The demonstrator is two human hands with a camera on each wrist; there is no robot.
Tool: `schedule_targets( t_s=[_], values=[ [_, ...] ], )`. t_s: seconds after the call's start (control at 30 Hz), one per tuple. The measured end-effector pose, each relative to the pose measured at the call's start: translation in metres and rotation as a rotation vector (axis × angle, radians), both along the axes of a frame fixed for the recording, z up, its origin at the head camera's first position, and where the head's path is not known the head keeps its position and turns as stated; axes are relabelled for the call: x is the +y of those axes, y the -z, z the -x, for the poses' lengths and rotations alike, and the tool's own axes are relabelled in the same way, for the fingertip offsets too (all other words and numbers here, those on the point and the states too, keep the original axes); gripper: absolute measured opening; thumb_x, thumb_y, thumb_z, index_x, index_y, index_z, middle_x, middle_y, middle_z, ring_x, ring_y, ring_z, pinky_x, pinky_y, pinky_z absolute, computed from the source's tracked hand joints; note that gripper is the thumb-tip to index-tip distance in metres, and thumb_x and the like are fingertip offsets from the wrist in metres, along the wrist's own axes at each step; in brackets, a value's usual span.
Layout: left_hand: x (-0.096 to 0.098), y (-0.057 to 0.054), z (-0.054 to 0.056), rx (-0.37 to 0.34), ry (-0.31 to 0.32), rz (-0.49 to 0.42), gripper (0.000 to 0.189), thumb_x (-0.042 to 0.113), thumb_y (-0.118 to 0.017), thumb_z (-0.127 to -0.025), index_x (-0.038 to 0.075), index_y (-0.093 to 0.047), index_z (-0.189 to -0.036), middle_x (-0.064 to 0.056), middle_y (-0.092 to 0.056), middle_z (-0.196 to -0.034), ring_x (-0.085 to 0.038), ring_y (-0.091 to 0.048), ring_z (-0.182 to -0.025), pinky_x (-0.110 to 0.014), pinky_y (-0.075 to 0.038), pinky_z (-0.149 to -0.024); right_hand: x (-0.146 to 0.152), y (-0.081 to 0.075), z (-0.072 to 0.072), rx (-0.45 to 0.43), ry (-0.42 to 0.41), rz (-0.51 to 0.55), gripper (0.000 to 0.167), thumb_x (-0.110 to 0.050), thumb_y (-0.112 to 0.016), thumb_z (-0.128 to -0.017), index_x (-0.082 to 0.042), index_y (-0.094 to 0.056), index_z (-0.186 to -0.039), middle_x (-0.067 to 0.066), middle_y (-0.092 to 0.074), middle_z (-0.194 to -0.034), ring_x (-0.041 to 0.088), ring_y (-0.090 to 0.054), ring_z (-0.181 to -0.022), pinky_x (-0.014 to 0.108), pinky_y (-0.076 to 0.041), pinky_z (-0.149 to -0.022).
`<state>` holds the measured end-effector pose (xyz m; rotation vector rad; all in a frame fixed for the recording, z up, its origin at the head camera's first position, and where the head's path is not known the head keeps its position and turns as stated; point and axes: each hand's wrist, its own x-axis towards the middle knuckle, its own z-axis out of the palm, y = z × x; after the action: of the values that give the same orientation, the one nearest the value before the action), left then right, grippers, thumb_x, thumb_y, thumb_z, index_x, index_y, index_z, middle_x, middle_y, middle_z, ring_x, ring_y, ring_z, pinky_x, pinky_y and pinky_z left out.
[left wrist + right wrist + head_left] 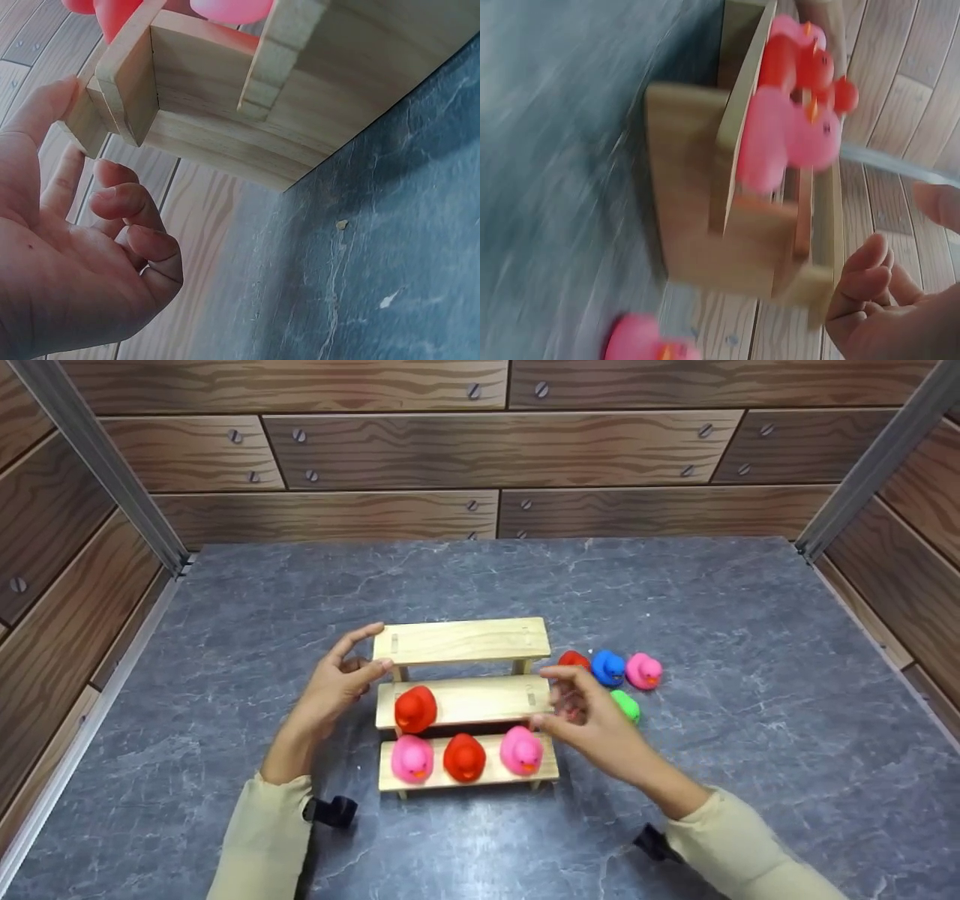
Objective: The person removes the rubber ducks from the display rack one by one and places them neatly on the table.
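Left hand [328, 696] pinching top-left end of wooden stand [461, 641], well inside tabletop [750, 660] edges! Right hand [600, 727], fingers loosely bent, empty, near right edge. Best keep stand level, ducks [465, 757] unjostled.

Passage above the top shelf [461, 641] is unobstructed. Its left end is blocked by the left hand [328, 690]; the right of the middle shelf [484, 701] by the right hand [596, 721]. On the bottom shelf [492, 769], only narrow gaps are found between three ducks [465, 757].
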<state>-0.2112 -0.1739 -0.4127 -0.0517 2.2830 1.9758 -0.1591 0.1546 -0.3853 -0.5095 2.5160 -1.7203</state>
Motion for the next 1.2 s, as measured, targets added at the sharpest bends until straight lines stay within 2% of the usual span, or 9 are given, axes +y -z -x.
schedule_targets(
  t_s=[0.17, 0.37, 0.63, 0.83, 1.2],
  values=[
    [-0.002, -0.001, 0.000, 0.003, 0.004, 0.006, 0.057, 0.020, -0.069, -0.090, 0.026, -0.046, -0.142, 0.002, -0.047, -0.072, -0.010, -0.037, -0.059, -0.020, -0.030, -0.054, -0.026, 0.001, -0.001, -0.022, -0.049, 0.046, 0.055, -0.009, -0.073, -0.083, -0.001, -0.048, -0.131, 0.011, -0.050, -0.099, 0.010, -0.050, -0.078, 0.017, -0.043, -0.069],
    [-0.002, -0.001, 0.000, 0.005, 0.002, -0.001, 0.056, 0.019, -0.069, -0.090, 0.025, -0.046, -0.141, 0.002, -0.045, -0.071, -0.010, -0.036, -0.058, -0.020, -0.029, -0.054, -0.050, 0.000, -0.003, -0.057, -0.079, 0.082, 0.058, -0.012, -0.074, -0.083, -0.004, -0.046, -0.134, 0.008, -0.046, -0.100, 0.009, -0.047, -0.075, 0.016, -0.040, -0.066],
    [-0.002, 0.000, 0.001, 0.020, 0.009, 0.025, 0.056, 0.021, -0.068, -0.090, 0.026, -0.047, -0.141, 0.001, -0.050, -0.076, -0.010, -0.038, -0.060, -0.020, -0.030, -0.054, -0.073, 0.002, -0.003, -0.085, -0.069, 0.103, 0.058, -0.013, -0.075, -0.082, -0.006, -0.047, -0.133, 0.009, -0.044, -0.098, 0.011, -0.040, -0.073, 0.018, -0.037, -0.068],
    [-0.002, -0.001, 0.000, 0.020, 0.010, 0.029, 0.056, 0.021, -0.068, -0.090, 0.025, -0.047, -0.141, 0.001, -0.050, -0.075, -0.010, -0.037, -0.059, -0.020, -0.029, -0.054, -0.088, 0.003, -0.001, -0.050, -0.054, 0.018, 0.062, -0.019, -0.077, -0.081, -0.008, -0.048, -0.135, 0.011, -0.045, -0.104, 0.016, -0.040, -0.082, 0.021, -0.039, -0.073],
    [-0.003, -0.001, 0.000, 0.020, 0.010, 0.050, 0.056, 0.024, -0.069, -0.090, 0.026, -0.046, -0.142, 0.001, -0.049, -0.076, -0.011, -0.039, -0.063, -0.021, -0.031, -0.056, -0.110, 0.003, -0.003, -0.068, -0.067, -0.116, 0.063, -0.033, -0.078, -0.080, -0.015, -0.052, -0.135, 0.007, -0.045, -0.105, 0.020, -0.042, -0.094, 0.033, -0.038, -0.080]
  ],
)
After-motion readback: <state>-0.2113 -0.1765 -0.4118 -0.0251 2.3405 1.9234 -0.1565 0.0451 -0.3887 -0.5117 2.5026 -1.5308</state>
